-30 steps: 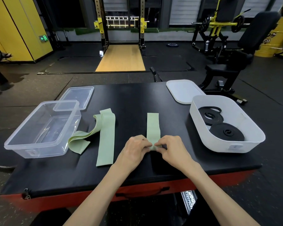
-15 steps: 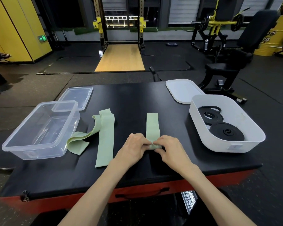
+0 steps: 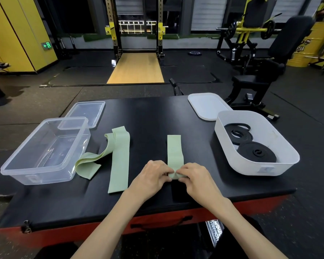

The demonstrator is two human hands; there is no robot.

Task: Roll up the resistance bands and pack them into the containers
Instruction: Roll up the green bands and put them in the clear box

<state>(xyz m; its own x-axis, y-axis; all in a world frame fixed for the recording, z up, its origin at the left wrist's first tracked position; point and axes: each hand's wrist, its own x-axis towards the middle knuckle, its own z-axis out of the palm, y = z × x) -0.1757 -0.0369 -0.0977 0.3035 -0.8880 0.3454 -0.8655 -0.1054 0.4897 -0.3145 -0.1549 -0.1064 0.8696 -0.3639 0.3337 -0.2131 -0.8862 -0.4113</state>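
Note:
A short pale green resistance band (image 3: 174, 149) lies flat on the black table top (image 3: 150, 116), pointing away from me. Its near end is curled into a small roll. My left hand (image 3: 151, 177) and my right hand (image 3: 194, 177) pinch that roll from either side with their fingertips. A longer green band (image 3: 120, 157) lies to the left, one end folded and twisted toward a clear plastic box (image 3: 45, 150), which holds nothing. At the right a white tub (image 3: 230, 156) holds two rolled black bands (image 3: 255, 154).
A clear lid (image 3: 86, 114) lies behind the clear box, and a white lid (image 3: 207, 105) behind the tub. The table's red front edge (image 3: 157, 221) is close to me. Gym machines and a squat rack stand on the floor beyond.
Both hands stay on the near end of the short band; the roll has crept slightly away from me and the flat part looks a little shorter.

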